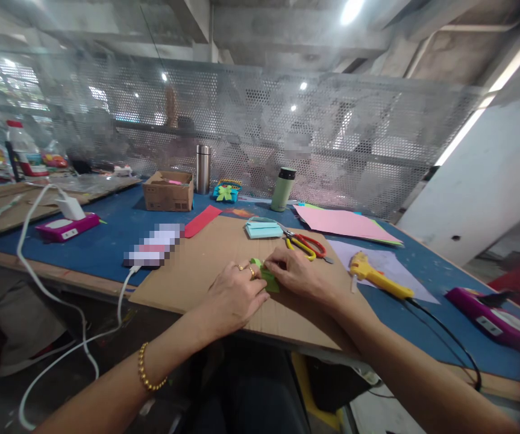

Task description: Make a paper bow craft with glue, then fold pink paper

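A small piece of bright green paper (269, 281) lies over the brown cardboard sheet (187, 271), between my two hands. My left hand (238, 294), with rings and a gold bead bracelet, is closed on the paper's left side. From the right, my right hand (292, 271) pinches the paper's upper edge with thumb and fingers. Just beyond the hands are a folded light-blue paper piece (263, 229), red-handled scissors (314, 245) and a yellow-handled tool (301, 247). The fingers hide part of the green paper.
A yellow glue gun (379, 277) rests on lilac paper at the right, its black cord trailing forward. Pink sheets (345, 222), a green tumbler (283, 190), a steel flask (203, 170) and a cardboard box (168, 191) stand farther back. A phone (155, 246) with a white cable lies left.
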